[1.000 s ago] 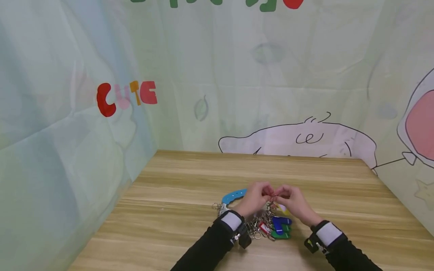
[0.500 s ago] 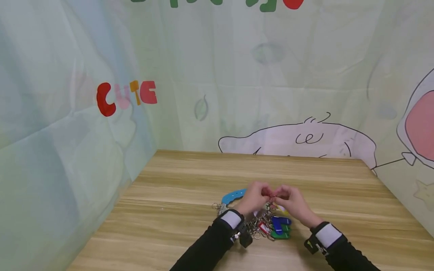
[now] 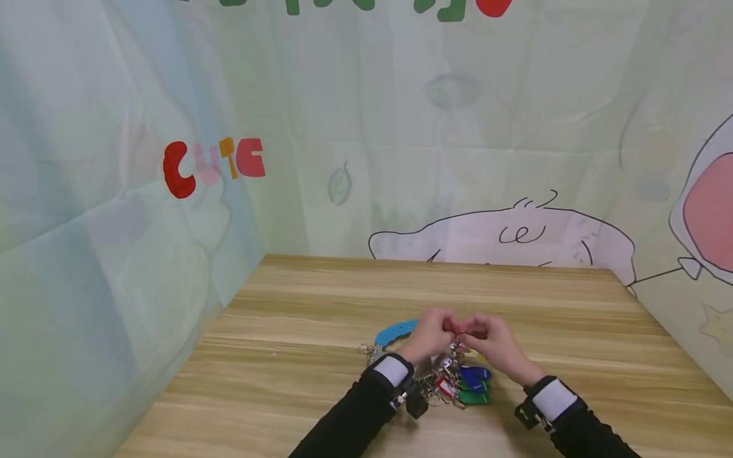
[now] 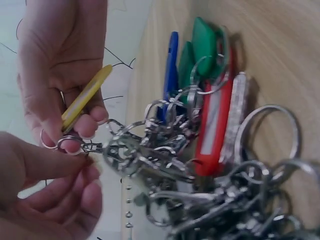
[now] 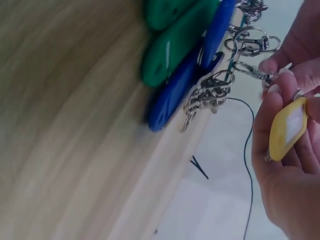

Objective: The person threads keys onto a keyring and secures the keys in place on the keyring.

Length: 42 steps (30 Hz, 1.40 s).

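Both hands meet over a bunch of metal swivel clasps and rings (image 4: 145,155). My left hand (image 3: 431,335) pinches a small clasp (image 4: 92,147) by its ring end between thumb and fingertips. Facing it, my right hand (image 3: 499,348) pinches the split ring (image 4: 65,142) of a yellow key tag (image 5: 289,128) with a white label. The tag lies against the right fingers, and its ring is right at the clasp. Fingertips partly hide where ring and clasp come together.
Blue key tags (image 3: 476,376), green key tags (image 3: 474,398) and a red key tag (image 4: 214,127) hang or lie on the bunch. A light blue curved holder (image 3: 395,332) lies behind the left hand. The wooden table (image 3: 275,381) meets printed curtains (image 3: 321,146) at back and sides.
Both hands stay together in nearly the same place, with only small finger movement. The blue key tags have shifted and tilted a little on the bunch.
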Each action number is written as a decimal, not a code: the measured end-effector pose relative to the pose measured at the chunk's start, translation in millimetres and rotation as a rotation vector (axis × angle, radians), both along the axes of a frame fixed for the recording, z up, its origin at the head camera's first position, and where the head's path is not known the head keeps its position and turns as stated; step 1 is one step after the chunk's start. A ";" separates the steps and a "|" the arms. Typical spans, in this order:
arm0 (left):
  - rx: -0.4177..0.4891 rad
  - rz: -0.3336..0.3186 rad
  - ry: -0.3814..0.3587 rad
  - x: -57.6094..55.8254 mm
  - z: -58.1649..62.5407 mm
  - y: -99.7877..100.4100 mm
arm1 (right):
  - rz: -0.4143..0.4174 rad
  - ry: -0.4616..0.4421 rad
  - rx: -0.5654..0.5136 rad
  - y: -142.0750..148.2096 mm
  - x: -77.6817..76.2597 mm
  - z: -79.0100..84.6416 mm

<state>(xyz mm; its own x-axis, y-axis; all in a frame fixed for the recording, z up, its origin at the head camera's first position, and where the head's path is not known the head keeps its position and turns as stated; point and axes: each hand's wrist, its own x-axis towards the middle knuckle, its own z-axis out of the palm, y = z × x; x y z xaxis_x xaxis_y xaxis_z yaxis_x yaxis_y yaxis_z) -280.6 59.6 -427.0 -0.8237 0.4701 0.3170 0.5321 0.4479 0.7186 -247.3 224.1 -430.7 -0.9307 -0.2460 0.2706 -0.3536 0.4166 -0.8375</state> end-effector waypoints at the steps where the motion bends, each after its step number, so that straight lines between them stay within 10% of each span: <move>1: -0.002 -0.008 -0.002 0.2 -0.4 0.0 | -0.016 -0.010 0.009 0.5 -0.2 0.0; 8: -0.010 0.019 0.096 1.2 -3.0 1.3 | -0.044 -0.040 -0.010 0.1 -1.0 1.1; 30: 0.055 0.031 -0.034 0.9 -4.3 -0.9 | 0.058 -0.048 -0.099 -1.0 -0.3 0.9; 42: 0.089 0.013 -0.020 2.1 -4.7 -1.4 | -0.051 -0.092 -0.008 -2.4 0.7 7.4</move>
